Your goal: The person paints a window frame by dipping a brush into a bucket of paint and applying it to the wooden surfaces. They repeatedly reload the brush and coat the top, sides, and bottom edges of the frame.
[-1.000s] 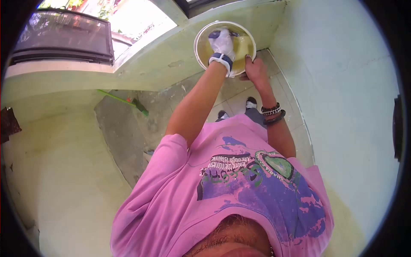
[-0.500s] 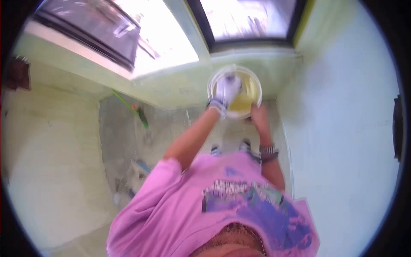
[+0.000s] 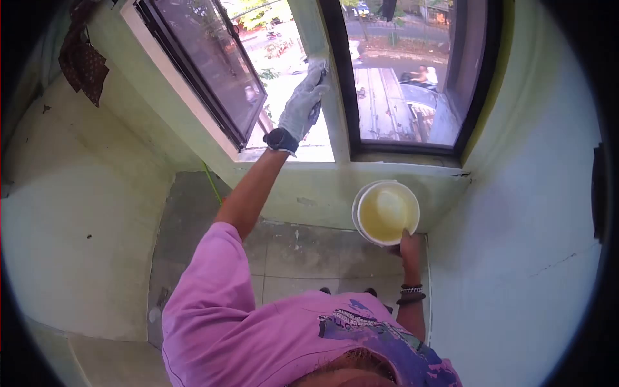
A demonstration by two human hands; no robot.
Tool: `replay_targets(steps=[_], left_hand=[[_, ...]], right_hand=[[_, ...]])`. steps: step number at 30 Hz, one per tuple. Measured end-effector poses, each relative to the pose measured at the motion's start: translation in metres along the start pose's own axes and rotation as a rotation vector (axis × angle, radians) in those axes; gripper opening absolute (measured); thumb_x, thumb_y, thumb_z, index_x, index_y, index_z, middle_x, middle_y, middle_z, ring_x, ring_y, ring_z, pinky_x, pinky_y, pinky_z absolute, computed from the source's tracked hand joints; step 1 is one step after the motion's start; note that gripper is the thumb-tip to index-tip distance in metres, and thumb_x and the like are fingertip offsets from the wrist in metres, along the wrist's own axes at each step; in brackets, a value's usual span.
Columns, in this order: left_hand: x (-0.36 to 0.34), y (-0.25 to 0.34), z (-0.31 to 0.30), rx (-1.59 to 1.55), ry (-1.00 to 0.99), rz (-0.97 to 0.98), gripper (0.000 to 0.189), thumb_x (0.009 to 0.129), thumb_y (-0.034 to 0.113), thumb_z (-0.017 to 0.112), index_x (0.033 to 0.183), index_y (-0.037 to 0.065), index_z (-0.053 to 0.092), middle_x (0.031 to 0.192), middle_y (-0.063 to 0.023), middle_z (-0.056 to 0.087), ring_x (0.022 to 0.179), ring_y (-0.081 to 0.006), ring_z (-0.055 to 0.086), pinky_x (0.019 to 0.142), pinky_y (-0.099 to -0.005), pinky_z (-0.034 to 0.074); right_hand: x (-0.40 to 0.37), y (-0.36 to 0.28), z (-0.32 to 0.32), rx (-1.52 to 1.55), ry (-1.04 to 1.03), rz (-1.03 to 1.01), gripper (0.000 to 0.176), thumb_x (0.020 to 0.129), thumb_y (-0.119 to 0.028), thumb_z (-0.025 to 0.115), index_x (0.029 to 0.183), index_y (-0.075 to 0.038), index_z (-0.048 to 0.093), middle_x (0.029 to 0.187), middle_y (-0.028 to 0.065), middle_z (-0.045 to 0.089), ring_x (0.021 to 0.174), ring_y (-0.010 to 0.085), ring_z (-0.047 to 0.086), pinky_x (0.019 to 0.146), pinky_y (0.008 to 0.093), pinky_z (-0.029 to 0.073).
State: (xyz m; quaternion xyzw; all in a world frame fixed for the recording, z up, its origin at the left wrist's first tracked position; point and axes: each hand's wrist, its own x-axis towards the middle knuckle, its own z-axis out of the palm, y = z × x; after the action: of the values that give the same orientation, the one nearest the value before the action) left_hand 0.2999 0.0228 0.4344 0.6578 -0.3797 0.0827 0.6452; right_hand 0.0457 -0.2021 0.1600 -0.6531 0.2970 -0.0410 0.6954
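My left hand (image 3: 303, 106), in a pale work glove with a dark watch at the wrist, reaches up to the post (image 3: 327, 97) between two windows. Its fingers are closed against the post's surface; a greyish bit shows under the palm, but what it is stays hidden. Low on the right, my right hand (image 3: 409, 248) is bare and grips the rim of a white bucket (image 3: 359, 216), thumb inside. Yellowish liquid (image 3: 380, 216) with a pale reflection lies in the bucket, which hangs in front of the wall below the window.
An open window sash (image 3: 213, 71) swings out at left; a dark-framed window (image 3: 412, 145) is at right. Pale green walls (image 3: 109, 193) close in on both sides. A green stick (image 3: 211, 183) leans by the tiled floor (image 3: 300, 258). A dark red cloth (image 3: 84, 64) hangs upper left.
My left hand has come out of the bucket and risen to the window post. The bucket, held by my right hand, sits lower and further right in view as the camera looks higher.
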Motion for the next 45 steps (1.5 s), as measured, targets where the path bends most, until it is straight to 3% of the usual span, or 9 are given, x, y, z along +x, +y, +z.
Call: replay_targets(steps=[6,11,15,21,24,29,34,42,45], left_hand=[[-0.003,-0.06,-0.032,0.716,-0.198,0.158,0.032,0.084,0.009,0.051,0.115,0.005,0.055,0.128,-0.0168,0.048,0.117,-0.0292,0.047,0.098,-0.0311,0.038],[-0.002,-0.094,-0.05,0.344,-0.219,0.041,0.033,0.085,0.011,0.056,0.114,-0.003,0.055,0.115,-0.0044,0.055,0.085,-0.0031,0.054,0.074,-0.0139,0.042],[-0.006,-0.039,-0.026,-0.069,-0.042,-0.267,0.033,0.076,-0.009,0.055,0.104,0.008,0.06,0.12,-0.0166,0.055,0.103,-0.0283,0.057,0.09,-0.0304,0.045],[0.003,-0.026,-0.034,0.845,-0.18,0.482,0.031,0.084,0.004,0.056,0.115,0.001,0.055,0.117,-0.0093,0.057,0.095,-0.0142,0.056,0.084,-0.021,0.043],[0.025,0.012,-0.021,-0.416,0.024,-0.178,0.029,0.087,0.012,0.055,0.112,-0.001,0.056,0.114,-0.0089,0.058,0.094,-0.012,0.057,0.08,-0.0207,0.045],[0.048,-0.002,-0.026,-0.172,-0.001,-0.304,0.031,0.082,0.006,0.059,0.112,-0.003,0.058,0.09,-0.0039,0.059,0.047,-0.0012,0.032,0.047,-0.014,0.035],[0.014,-0.074,-0.042,0.729,-0.28,0.529,0.028,0.082,-0.003,0.056,0.109,-0.002,0.059,0.09,-0.0025,0.058,0.056,-0.0021,0.044,0.052,-0.0137,0.041],[0.084,0.021,-0.056,1.085,0.008,0.726,0.034,0.082,0.003,0.056,0.115,0.012,0.057,0.089,-0.0072,0.059,0.072,-0.02,0.055,0.066,-0.0299,0.049],[0.041,-0.051,-0.052,1.038,-0.263,0.168,0.038,0.076,0.0,0.056,0.112,0.011,0.058,0.102,-0.0146,0.062,0.092,-0.0311,0.059,0.081,-0.0358,0.05]], right_hand=[[0.007,0.021,-0.008,-0.038,0.007,0.1,0.046,0.093,-0.031,0.041,0.104,0.012,0.055,0.082,0.0184,0.065,0.066,0.0252,0.066,0.056,0.0335,0.053],[-0.002,0.004,-0.002,-0.13,0.067,0.053,0.046,0.092,-0.033,0.042,0.105,0.01,0.055,0.086,0.0198,0.064,0.062,0.0235,0.065,0.049,0.034,0.052],[0.003,0.013,0.003,-0.007,0.086,0.054,0.048,0.092,-0.029,0.041,0.093,0.016,0.055,0.072,0.0212,0.063,0.056,0.0283,0.065,0.046,0.036,0.056],[0.007,0.022,0.001,-0.014,0.044,0.041,0.046,0.092,-0.03,0.041,0.095,0.014,0.056,0.077,0.0209,0.063,0.06,0.0271,0.065,0.046,0.0345,0.056],[0.013,0.033,-0.001,0.029,0.005,0.076,0.046,0.093,-0.031,0.04,0.1,0.012,0.056,0.083,0.0191,0.064,0.063,0.0241,0.066,0.048,0.0319,0.055],[0.011,0.028,-0.001,0.082,-0.047,0.14,0.047,0.093,-0.033,0.039,0.102,0.01,0.055,0.08,0.0184,0.064,0.062,0.0265,0.066,0.05,0.0331,0.057],[0.011,0.037,-0.003,0.095,-0.028,0.149,0.047,0.093,-0.035,0.039,0.108,0.008,0.051,0.081,0.0168,0.063,0.061,0.0252,0.065,0.05,0.0323,0.058],[0.018,0.042,-0.001,0.076,0.006,0.184,0.043,0.093,-0.033,0.039,0.112,0.004,0.05,0.086,0.0157,0.063,0.062,0.0241,0.065,0.049,0.0318,0.057],[0.0,0.022,0.0,0.107,-0.043,0.113,0.042,0.093,-0.032,0.04,0.114,0.003,0.049,0.088,0.0149,0.063,0.062,0.0232,0.065,0.048,0.0321,0.057]])
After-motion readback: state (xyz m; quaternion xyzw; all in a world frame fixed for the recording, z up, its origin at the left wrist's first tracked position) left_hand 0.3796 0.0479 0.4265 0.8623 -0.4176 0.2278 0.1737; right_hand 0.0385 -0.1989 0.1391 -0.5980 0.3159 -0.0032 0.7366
